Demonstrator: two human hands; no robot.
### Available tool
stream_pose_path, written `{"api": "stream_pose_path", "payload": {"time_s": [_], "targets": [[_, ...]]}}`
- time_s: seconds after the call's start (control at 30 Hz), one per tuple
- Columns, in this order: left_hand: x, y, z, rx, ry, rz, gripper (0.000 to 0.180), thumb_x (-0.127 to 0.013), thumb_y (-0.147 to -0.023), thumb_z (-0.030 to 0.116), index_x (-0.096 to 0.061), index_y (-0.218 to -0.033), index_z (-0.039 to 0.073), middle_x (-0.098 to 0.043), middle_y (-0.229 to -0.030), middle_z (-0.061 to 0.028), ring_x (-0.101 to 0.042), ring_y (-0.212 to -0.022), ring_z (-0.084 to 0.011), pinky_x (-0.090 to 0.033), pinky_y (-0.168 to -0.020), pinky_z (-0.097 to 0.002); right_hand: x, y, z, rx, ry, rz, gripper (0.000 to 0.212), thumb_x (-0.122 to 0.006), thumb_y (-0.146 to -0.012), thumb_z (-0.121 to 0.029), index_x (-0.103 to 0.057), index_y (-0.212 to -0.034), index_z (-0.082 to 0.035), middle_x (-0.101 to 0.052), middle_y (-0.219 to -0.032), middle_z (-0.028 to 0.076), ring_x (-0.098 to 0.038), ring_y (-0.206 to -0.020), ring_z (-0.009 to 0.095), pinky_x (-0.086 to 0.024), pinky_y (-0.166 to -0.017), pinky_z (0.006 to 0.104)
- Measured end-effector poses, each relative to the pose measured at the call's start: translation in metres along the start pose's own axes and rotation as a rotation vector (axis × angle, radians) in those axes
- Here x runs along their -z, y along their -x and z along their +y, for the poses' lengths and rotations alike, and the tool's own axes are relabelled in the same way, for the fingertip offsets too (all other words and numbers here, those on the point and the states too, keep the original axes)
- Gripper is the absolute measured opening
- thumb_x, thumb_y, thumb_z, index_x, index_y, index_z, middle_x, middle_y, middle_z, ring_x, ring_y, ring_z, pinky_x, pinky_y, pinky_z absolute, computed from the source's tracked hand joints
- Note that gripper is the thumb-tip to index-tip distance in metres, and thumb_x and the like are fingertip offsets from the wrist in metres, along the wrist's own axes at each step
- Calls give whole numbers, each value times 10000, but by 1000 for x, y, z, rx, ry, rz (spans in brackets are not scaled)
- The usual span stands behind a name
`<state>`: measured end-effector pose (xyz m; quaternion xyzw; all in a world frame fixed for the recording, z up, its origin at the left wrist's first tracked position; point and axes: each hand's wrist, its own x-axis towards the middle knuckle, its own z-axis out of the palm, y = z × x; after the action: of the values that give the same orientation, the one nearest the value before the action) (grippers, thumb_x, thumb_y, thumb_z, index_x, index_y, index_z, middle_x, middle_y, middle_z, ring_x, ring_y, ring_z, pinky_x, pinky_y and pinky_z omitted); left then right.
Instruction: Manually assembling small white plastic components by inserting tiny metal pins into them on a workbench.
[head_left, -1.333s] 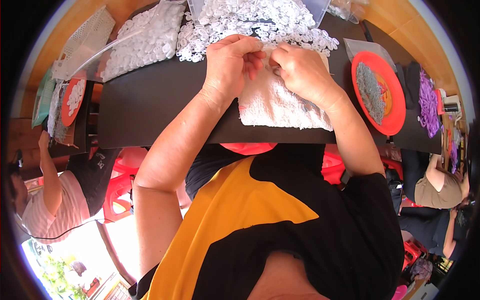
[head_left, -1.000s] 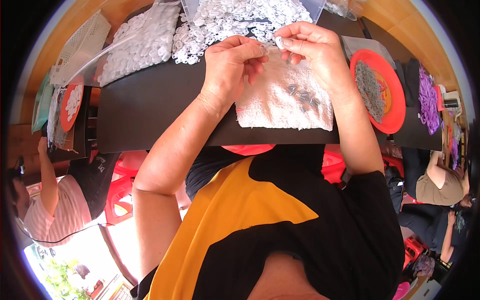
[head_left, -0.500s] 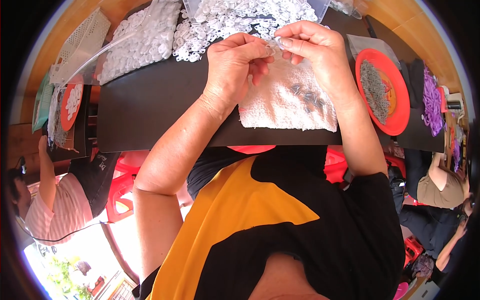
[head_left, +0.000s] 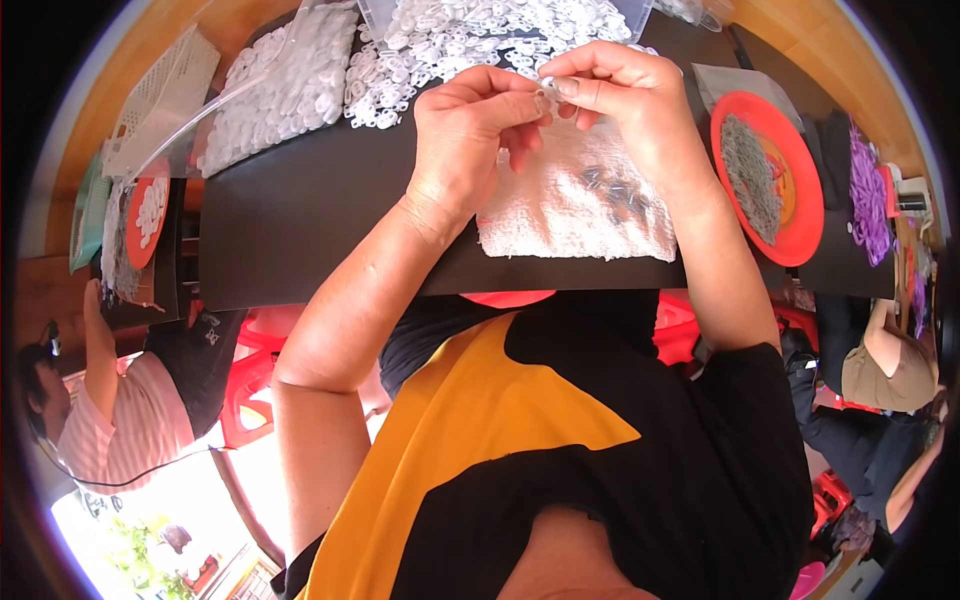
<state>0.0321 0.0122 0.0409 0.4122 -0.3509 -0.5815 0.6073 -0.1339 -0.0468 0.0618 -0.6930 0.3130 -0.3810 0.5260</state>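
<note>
Over the far edge of a pale cloth (head_left: 535,225) on the dark worktop (head_left: 310,210), the two hands meet almost fingertip to fingertip. The right hand (head_left: 625,95) has its thumb and forefinger pressed together on a small white piece (head_left: 550,86), held up off the cloth, with the other fingers loosely bent beneath. The left hand (head_left: 470,125) brings its thumb tip close to its curled forefinger, right beside that piece; I cannot tell whether those fingers grip anything, since the tips cover the spot. The cloth lies near the worktop's near edge, and a loose cluster of small dark grey parts (head_left: 615,192) rests on its right half. Beyond the hands, toward the worktop's far edge, a heap of white pieces (head_left: 385,90) spreads in front of a clear bin (head_left: 637,20) that holds more of them. A clear bag (head_left: 285,90) packed with white pieces lies by the far left corner. To the right of the cloth, well apart from the near edge's middle, stands a red plate (head_left: 806,225) with a mound of thin grey parts (head_left: 745,170); purple strips (head_left: 868,195) lie further right, past the plate
</note>
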Motion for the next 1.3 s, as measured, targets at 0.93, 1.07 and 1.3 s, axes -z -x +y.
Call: {"api": "stream_pose_path", "payload": {"time_s": [0.93,1.07,1.3], "targets": [[-3,7,-3,-288,-253,-45,270,-757,-746,-58,-643,-987,-21,-646,-804,-49,-578,-667,-38,-420,-467,-155,16,-1,-7,-102,-37,-202,126,-650,-851,-164,-660,-875,-40,-642,-745,5,-595,-651,72,-447,-598,197],[-5,8,-3,-308,-269,-72,282,-745,-751,-74,-634,-1006,-27,-650,-815,-57,-603,-687,-64,-486,-528,-179,16,-1,-4,-109,-25,-224,166,-636,-863,-216,-660,-834,-54,-630,-715,-6,-593,-653,66,-442,-597,201],[-8,14,-2,-397,-321,-151,292,-712,-757,-115,-604,-1019,-44,-664,-851,-83,-660,-788,-131,-569,-737,-251,20,0,-6,-123,-24,-274,203,-603,-884,-232,-652,-808,-51,-607,-677,-13,-582,-627,65,-439,-582,203]]}}
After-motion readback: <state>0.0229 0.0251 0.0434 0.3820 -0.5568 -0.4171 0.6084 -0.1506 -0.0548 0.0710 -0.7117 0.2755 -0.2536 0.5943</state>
